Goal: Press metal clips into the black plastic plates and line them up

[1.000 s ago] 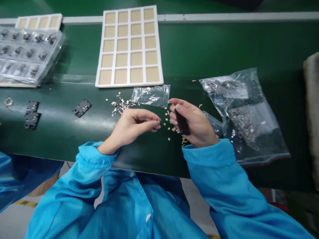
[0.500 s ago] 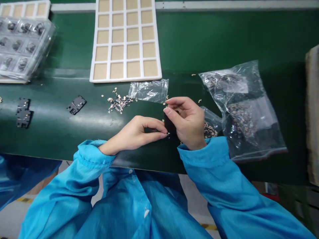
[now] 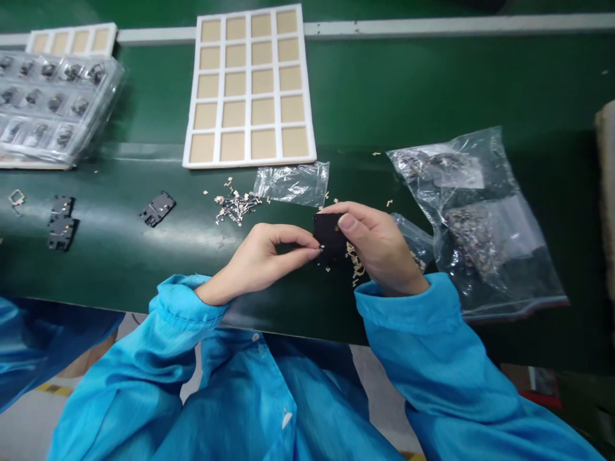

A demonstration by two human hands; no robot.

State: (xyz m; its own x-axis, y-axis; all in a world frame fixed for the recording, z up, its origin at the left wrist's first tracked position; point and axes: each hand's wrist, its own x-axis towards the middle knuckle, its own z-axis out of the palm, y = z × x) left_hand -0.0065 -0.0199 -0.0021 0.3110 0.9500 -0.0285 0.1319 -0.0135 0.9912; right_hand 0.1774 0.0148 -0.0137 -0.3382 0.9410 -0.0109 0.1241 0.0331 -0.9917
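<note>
My right hand (image 3: 379,246) holds a flat black plastic part (image 3: 329,237) by its right side, with the broad face turned toward me. At the part's left edge, my left hand (image 3: 271,253) pinches a tiny piece with a pale tip (image 3: 321,247) between thumb and forefinger. I cannot tell whether the tiny piece touches the part. Small copper-coloured pieces (image 3: 354,262) lie scattered under my right hand. Left of my hands is a pile of small metal pieces (image 3: 237,206). Similar black parts lie at the left, one single (image 3: 157,209) and others (image 3: 62,223) close together.
A white-framed tray with beige compartments (image 3: 250,89) lies at the back. Stacked clear plastic trays (image 3: 52,102) hold small dark items at the far left. A small clear bag (image 3: 294,184) lies before the white-framed tray. At the right is a large clear bag (image 3: 485,224) with smaller filled bags inside.
My right hand has turned the black part so its broad face shows, and shifted slightly right. My left hand keeps its pinch by the part's edge. The whole view has shifted a little.
</note>
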